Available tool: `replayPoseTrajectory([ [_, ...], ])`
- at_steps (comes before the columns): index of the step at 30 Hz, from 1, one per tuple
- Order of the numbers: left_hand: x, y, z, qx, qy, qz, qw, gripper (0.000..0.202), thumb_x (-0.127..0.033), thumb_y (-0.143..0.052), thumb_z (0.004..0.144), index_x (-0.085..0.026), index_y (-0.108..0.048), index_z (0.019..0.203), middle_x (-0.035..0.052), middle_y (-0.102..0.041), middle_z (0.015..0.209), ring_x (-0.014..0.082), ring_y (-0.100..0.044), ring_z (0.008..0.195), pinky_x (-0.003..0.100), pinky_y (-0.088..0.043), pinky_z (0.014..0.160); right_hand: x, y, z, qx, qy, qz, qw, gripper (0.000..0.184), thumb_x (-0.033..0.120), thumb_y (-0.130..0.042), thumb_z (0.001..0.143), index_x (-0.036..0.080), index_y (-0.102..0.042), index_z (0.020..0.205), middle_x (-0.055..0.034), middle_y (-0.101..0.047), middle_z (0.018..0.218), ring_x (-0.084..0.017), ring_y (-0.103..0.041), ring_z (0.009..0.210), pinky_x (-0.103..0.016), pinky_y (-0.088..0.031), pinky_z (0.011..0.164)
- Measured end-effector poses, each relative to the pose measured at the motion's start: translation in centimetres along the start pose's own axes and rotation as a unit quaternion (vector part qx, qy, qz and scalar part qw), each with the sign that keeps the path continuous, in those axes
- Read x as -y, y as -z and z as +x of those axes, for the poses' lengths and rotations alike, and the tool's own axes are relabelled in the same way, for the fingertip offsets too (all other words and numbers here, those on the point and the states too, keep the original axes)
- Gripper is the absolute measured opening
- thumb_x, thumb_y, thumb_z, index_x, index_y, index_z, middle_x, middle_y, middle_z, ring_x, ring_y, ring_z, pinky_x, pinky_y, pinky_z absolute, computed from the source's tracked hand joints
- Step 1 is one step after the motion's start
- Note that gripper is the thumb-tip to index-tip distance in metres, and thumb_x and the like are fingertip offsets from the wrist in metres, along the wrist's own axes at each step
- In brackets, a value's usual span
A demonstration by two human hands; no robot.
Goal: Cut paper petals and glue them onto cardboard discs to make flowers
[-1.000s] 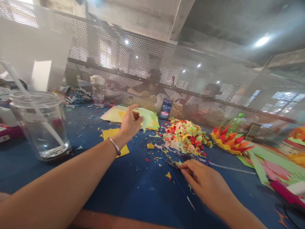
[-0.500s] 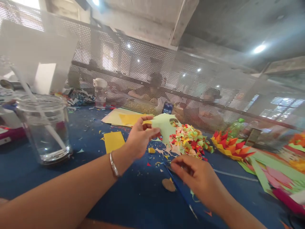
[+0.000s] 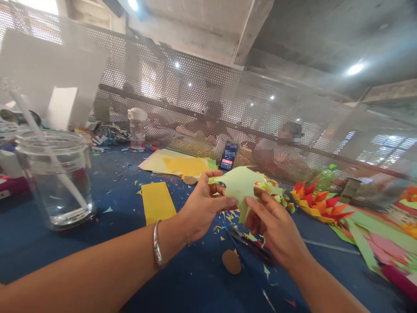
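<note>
- Currently your left hand (image 3: 206,204) is narrow, its thumb and fingers pinching the pale green paper (image 3: 243,182) by its left side, and a silver bracelet (image 3: 157,243) circles that wrist
- Your right hand (image 3: 276,221) grips the same sheet at its lower right, thumb toward you and fingers partly hidden behind it
- So the sheet sits between your two hands, held up over the blue desk (image 3: 182,278), blocking part of the heap of cut paper pieces (image 3: 285,200) behind it
- Below your hands lie a dark tool (image 3: 250,245), perhaps scissors, and a thin blue rod (image 3: 267,300), with a brown disc (image 3: 231,261) just beside them among scattered scraps
- On your left, a yellow sheet (image 3: 158,200) lies flat near your forearm, with a paper stack (image 3: 156,161) beyond it and a second brown disc (image 3: 190,180) at the stack's near edge
- Past the green sheet you have a phone (image 3: 227,161) with its display lit
- Farther left stands a clear jar (image 3: 55,174) holding a straw; on your right, a red, orange and yellow paper flower (image 3: 321,202) sits near a green bottle (image 3: 326,176)
</note>
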State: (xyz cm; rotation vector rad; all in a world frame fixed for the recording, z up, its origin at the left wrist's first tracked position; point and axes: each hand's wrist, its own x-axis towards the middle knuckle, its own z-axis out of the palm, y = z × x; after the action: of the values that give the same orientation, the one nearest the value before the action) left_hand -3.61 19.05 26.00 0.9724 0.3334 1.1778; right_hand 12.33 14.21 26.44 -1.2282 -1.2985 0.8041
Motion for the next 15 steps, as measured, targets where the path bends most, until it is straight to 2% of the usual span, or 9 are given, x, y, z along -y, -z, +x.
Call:
replayPoseTrajectory([
  [3, -0.4, 0.2, 0.2, 0.003, 0.010, -0.009, 1.000, 0.072, -0.002, -0.079, 0.061, -0.021, -0.043, 0.121, -0.0035, -0.059, 0.075, 0.0128, -0.061, 0.069, 0.032, -0.056, 0.074, -0.1, 0.5, 0.1, 0.013, 0.007, -0.009, 1.000, 0.034, 0.045, -0.067, 0.084, 0.018, -0.057, 0.102, 0.0066, -0.055, 0.046, -0.011, -0.046, 0.044, -0.020, -0.038, 0.045],
  [5, -0.9, 0.6, 0.6, 0.012, 0.034, -0.015, 0.999, 0.061, -0.010, -0.079, 0.065, -0.018, -0.049, 0.118, -0.0012, -0.062, 0.074, 0.0134, -0.062, 0.067, 0.030, -0.055, 0.072, -0.2, 0.9, 0.1, 0.018, 0.012, -0.015, 1.000, 0.029, 0.043, -0.066, 0.086, 0.017, -0.057, 0.096, 0.0076, -0.053, 0.044, -0.009, -0.043, 0.042, -0.019, -0.035, 0.045],
  [7, -1.3, 1.2, 1.1, 0.030, 0.092, -0.018, 0.995, 0.038, -0.026, -0.076, 0.074, -0.013, -0.059, 0.105, 0.0028, -0.065, 0.072, 0.0150, -0.064, 0.065, 0.032, -0.055, 0.071, -0.2, 1.2, 0.0, 0.030, 0.006, -0.026, 0.999, 0.028, 0.042, -0.067, 0.085, 0.017, -0.058, 0.094, 0.0082, -0.052, 0.043, -0.008, -0.041, 0.041, -0.019, -0.032, 0.044],
  [9, -1.6, 1.8, 1.5, 0.047, 0.164, -0.013, 0.985, 0.033, -0.039, -0.071, 0.078, -0.011, -0.064, 0.094, 0.0060, -0.067, 0.073, 0.0176, -0.065, 0.065, 0.036, -0.055, 0.070, 0.0, 1.4, -0.2, 0.048, -0.004, -0.049, 0.998, 0.029, 0.042, -0.068, 0.084, 0.017, -0.058, 0.095, 0.0084, -0.052, 0.044, -0.007, -0.041, 0.040, -0.019, -0.031, 0.044],
  [11, -1.6, 2.1, 1.8, 0.060, 0.197, 0.008, 0.978, 0.032, -0.037, -0.073, 0.076, -0.011, -0.068, 0.093, 0.0088, -0.070, 0.080, 0.0189, -0.066, 0.067, 0.036, -0.055, 0.069, 0.3, 1.3, -0.2, 0.069, -0.010, -0.084, 0.994, 0.029, 0.043, -0.066, 0.084, 0.017, -0.058, 0.094, 0.0082, -0.052, 0.044, -0.008, -0.042, 0.041, -0.019, -0.033, 0.045],
  [13, -1.4, 2.1, 1.8, 0.061, 0.170, 0.030, 0.983, 0.029, -0.027, -0.078, 0.071, -0.010, -0.070, 0.093, 0.0105, -0.071, 0.087, 0.0178, -0.066, 0.071, 0.031, -0.054, 0.068, 0.6, 1.0, -0.1, 0.088, -0.003, -0.120, 0.989, 0.028, 0.044, -0.063, 0.086, 0.018, -0.058, 0.092, 0.0084, -0.051, 0.043, -0.008, -0.041, 0.040, -0.020, -0.034, 0.044],
  [15, -1.4, 1.9, 1.7, 0.069, 0.115, 0.034, 0.990, 0.027, -0.021, -0.079, 0.069, -0.009, -0.071, 0.092, 0.0113, -0.072, 0.092, 0.0176, -0.067, 0.077, 0.029, -0.053, 0.071, 1.0, 0.6, 0.3, 0.098, 0.019, -0.159, 0.982, 0.025, 0.044, -0.060, 0.088, 0.018, -0.058, 0.091, 0.0089, -0.049, 0.042, -0.009, -0.041, 0.038, -0.021, -0.034, 0.043],
])
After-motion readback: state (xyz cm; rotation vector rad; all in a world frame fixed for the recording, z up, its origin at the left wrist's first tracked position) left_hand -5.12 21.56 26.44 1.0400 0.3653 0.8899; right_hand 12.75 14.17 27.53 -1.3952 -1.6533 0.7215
